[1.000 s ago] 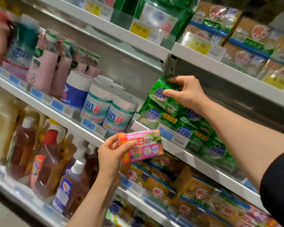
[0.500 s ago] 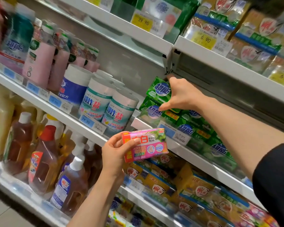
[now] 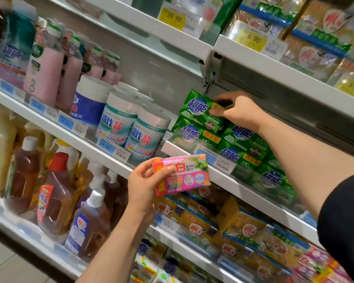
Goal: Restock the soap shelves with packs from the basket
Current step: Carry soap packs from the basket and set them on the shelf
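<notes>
My left hand (image 3: 145, 186) pinches a pink soap pack (image 3: 181, 174); my right hand (image 3: 236, 111) grips the top green soap pack (image 3: 198, 111) stacked on the shelf (image 3: 253, 193).

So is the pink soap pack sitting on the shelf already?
No, the left hand holds the pink soap pack in the air before the shelf.

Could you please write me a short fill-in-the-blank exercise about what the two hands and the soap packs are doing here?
1. The left hand holds a ____ soap pack below the shelf edge.
2. The right hand grips the topmost ____ soap pack of the stack.
3. The yellow tag directly above the right hand reads ____.

Missing words: pink; green; 6.90
</notes>
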